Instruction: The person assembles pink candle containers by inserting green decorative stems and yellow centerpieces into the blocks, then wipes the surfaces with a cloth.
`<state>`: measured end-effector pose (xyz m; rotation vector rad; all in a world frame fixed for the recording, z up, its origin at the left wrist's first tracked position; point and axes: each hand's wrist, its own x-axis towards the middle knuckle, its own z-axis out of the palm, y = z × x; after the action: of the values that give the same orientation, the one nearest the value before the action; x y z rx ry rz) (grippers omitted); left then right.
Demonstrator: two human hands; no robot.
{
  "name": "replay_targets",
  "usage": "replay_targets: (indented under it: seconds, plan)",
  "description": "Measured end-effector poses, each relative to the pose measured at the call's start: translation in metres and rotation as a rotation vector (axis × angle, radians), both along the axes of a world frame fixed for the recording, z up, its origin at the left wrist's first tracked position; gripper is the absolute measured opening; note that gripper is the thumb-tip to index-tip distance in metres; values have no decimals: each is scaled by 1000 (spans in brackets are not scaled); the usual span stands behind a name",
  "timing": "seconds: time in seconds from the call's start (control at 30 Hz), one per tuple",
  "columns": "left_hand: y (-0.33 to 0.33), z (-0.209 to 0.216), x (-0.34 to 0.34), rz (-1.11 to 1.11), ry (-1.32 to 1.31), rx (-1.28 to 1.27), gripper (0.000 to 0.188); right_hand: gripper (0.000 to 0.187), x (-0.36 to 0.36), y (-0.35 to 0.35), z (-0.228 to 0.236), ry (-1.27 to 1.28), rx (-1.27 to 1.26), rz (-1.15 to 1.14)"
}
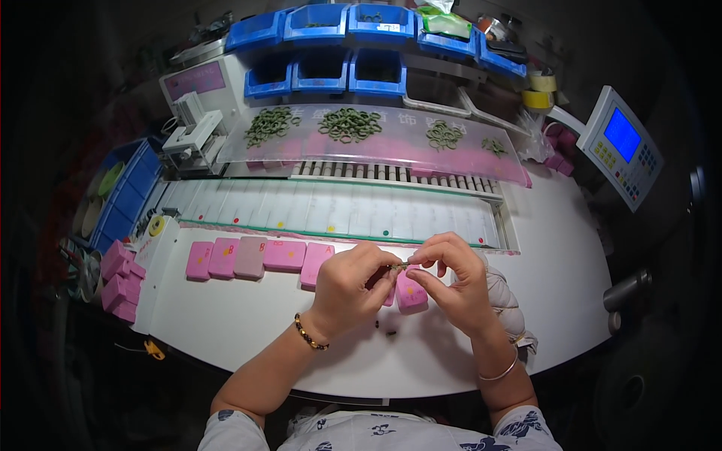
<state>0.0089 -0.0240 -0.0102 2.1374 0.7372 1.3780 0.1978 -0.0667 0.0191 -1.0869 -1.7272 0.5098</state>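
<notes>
Over the middle of the white table, my left hand [350, 286] pinches a small green piece [402, 266] between thumb and fingertips. From the other side my right hand [455, 282] grips the same piece with thumb and forefinger, its other fingers curled loosely. Most of the piece is covered by the fingers; its colour matches the green rings [350, 124] heaped on the clear sheet. Just below and behind the hands lies a pink block [411, 295] with markings. Small dark bits [391, 333] lie on the table under the hands.
Several pink blocks [284, 255] form a row at left, beside stacked pink pieces [122, 282]. A green-edged tray [301, 210] and rollers [391, 174] lie beyond. Blue bins [320, 71] stand at the back. A control panel [623, 146] and cloth bundle [505, 301] are at right.
</notes>
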Motion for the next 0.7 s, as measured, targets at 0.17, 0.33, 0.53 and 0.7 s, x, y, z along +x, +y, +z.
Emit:
replay_targets:
  seconds: [0.17,0.33,0.53,0.7]
  plan:
    - [-1,3,0,19,80,113,14,15,-1,0,-2,-8,37,1]
    - [-3,3,3,-9,-41,-33,12,11,-1,1,-2,25,-14,-63]
    - [1,-1,3,-97,-118,-284,9,10,8,6,-13,405,-432,61]
    - [15,14,1,-261,-76,-684,12,18,24,1,-11,443,-440,44]
